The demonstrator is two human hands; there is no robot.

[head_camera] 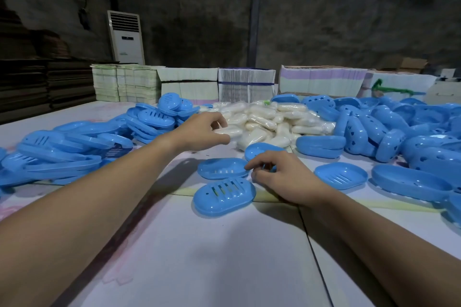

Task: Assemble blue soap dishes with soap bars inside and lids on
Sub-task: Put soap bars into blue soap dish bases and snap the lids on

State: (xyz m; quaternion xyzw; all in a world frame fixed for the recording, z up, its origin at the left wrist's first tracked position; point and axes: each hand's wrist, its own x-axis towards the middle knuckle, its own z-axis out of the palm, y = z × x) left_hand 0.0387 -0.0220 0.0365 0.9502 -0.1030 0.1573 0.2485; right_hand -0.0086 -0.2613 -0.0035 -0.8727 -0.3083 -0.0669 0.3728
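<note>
Left hand (199, 131) pinches wrapped soap bar (230, 131); right hand (284, 177) grips dish (222, 168) rim.

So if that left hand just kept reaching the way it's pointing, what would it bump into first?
Most likely the pile of wrapped soap bars. The left hand points away and slightly right, and its fingers already seem to close on the nearest bar at the pile's edge. Depth is hard to judge from this single view.
</note>
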